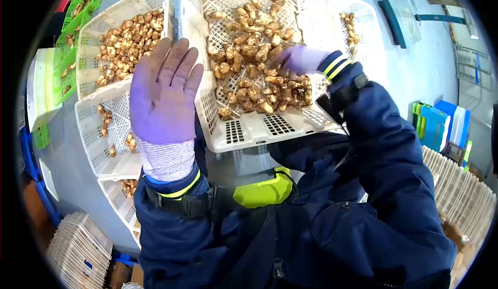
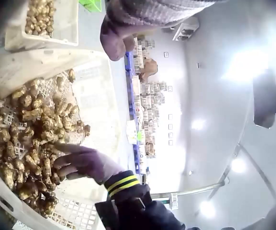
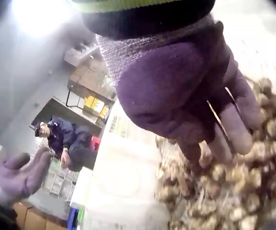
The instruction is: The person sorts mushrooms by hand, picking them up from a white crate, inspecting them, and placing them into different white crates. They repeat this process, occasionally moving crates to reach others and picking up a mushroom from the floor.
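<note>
Stubby brown-and-cream pieces (image 1: 254, 50), like mushrooms or small tubers, are heaped in a white slatted crate (image 1: 233, 137) in front of me. My left hand (image 1: 165, 89), in a purple-coated glove with soiled fingers, is raised beside the crate's left wall. Its fingers are straight and it holds nothing. Over the right part of the heap is my right hand (image 1: 302, 59), gloved alike and blurred in the head view. In the right wrist view its fingers (image 3: 233, 120) stretch down over the pieces; in the left wrist view the fingertips overlap the heap.
At the left stand more white crates (image 1: 104, 89) with similar pieces, and green baskets (image 1: 65, 63) beyond. Another white crate (image 1: 365, 35) lies on the right. Stacked white crates (image 1: 459, 185) rise at lower right. A person (image 3: 63, 139) sits in the background.
</note>
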`<state>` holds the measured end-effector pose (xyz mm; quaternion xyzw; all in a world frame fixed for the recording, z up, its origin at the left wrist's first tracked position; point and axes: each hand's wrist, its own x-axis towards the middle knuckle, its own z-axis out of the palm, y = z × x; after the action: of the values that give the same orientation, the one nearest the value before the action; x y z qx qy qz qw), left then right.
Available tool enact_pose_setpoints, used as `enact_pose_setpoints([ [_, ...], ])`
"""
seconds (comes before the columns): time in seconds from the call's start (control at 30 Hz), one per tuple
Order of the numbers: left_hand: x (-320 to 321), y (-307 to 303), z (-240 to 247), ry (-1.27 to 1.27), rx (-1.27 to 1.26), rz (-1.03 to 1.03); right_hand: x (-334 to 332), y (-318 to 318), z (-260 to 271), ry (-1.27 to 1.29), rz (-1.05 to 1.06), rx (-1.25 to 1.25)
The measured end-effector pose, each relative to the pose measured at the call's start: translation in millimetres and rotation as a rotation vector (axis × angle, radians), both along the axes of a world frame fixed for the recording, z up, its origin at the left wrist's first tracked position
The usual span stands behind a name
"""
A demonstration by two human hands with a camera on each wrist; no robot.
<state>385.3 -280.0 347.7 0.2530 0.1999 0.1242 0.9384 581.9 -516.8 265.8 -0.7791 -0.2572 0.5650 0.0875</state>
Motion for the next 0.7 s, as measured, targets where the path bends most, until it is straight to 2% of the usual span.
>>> enact_pose_setpoints([
  [0.03, 0.8, -2.1, 1.0, 0.013, 0.015, 0.001, -25.2, 3.2, 0.7, 0.087, 0.146, -0.004],
  [0.07, 1.3, -3.3, 2.3, 0.025, 0.032, 0.007, -43.2, 13.4, 9.0, 0.050, 0.344, -0.026],
  [0.1, 1.3, -3.6, 3.2, 0.039, 0.050, 0.015, -44.8, 4.0, -24.8, 0.163, 0.284, 0.004],
  [0.17, 1.1, -3.7, 4.5, 0.045, 0.046, 0.030, -20.1, -2.7, -66.5, -0.182, 0.217, -0.016],
  [0.2, 1.1, -3.0, 3.7, 0.040, 0.042, 0.031, 1.1, -6.6, -63.0, -0.418, 0.410, -0.033],
  [0.27, 2.4, -2.9, 3.3, 0.036, 0.031, 0.021, 49.1, -32.2, -81.8, -0.348, 0.471, -0.027],
  [0.33, 4.4, -0.9, 2.6, 0.037, 0.025, 0.024, 48.6, -30.8, -42.7, -0.588, 0.133, -0.054],
  [0.37, 3.9, 0.5, 2.0, 0.043, 0.024, 0.027, 35.9, -14.1, -2.8, -0.718, -0.045, -0.149],
  [0.43, 1.0, 2.1, 0.2, 0.028, 0.031, 0.025, 34.1, -6.9, 8.8, -0.652, -0.209, -0.005],
  [0.47, -0.6, 1.8, -0.2, 0.023, 0.036, 0.021, 26.2, 3.2, 5.5, -0.572, -0.193, -0.036],
  [0.57, 0.5, -0.9, 7.0, 0.074, 0.045, 0.059, -13.3, 38.6, 17.9, -0.288, 0.148, 0.087],
  [0.63, 1.6, -4.7, 9.6, 0.087, 0.092, 0.058, -24.6, 42.7, -25.4, -0.456, 0.307, 0.080],
  [0.67, 1.7, -5.9, 9.6, 0.086, 0.101, 0.056, -25.6, 49.0, -33.7, -0.504, 0.289, -0.107],
  [0.7, 1.9, -5.9, 9.6, 0.083, 0.111, 0.055, -23.7, 45.4, -36.7, -0.505, 0.294, -0.115],
])
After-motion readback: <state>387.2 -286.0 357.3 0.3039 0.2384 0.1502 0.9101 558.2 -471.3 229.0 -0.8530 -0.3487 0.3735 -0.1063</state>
